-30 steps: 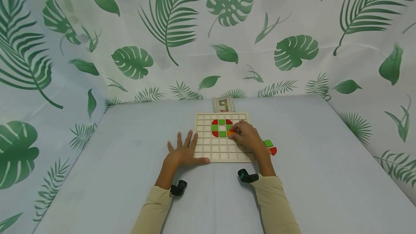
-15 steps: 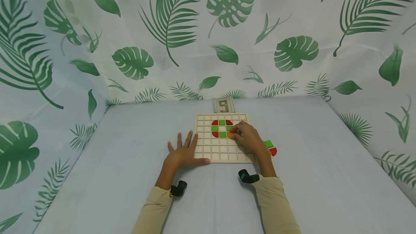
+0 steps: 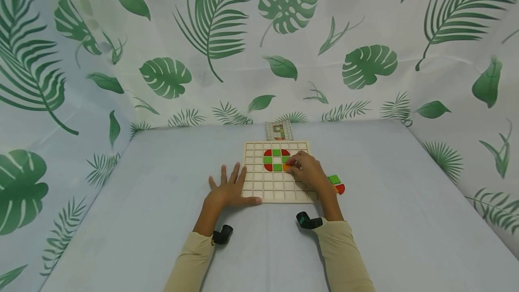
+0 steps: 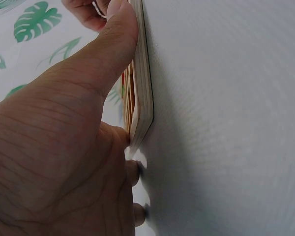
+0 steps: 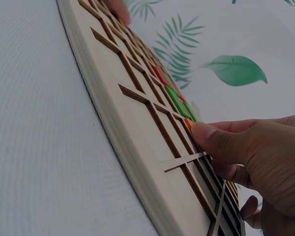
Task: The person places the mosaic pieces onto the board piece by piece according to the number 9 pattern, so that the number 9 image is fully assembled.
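A wooden grid board (image 3: 269, 186) lies flat, with red and green tiles forming a ring in its upper middle, among them a green tile (image 3: 277, 167) and a red tile (image 3: 268, 167). My right hand (image 3: 307, 169) reaches over the board's right side. Its thumb and index finger pinch an orange tile (image 3: 286, 167) at the ring's lower right corner; in the right wrist view only a sliver of that orange tile (image 5: 188, 124) shows beside the thumb. My left hand (image 3: 227, 193) rests at the board's left edge, fingers spread, its thumb (image 4: 115, 49) along the near edge.
Beside the right wrist lie loose tiles: a green one (image 3: 334, 179), a red one (image 3: 340, 188) and an orange one partly hidden by the arm. A small pattern card (image 3: 279, 130) lies behind the board. Leaf-printed cloth (image 3: 243, 80) surrounds the white table (image 3: 162, 220).
Almost nothing differs. Both hands keep their places, and the right fingers stay at the orange tile throughout.
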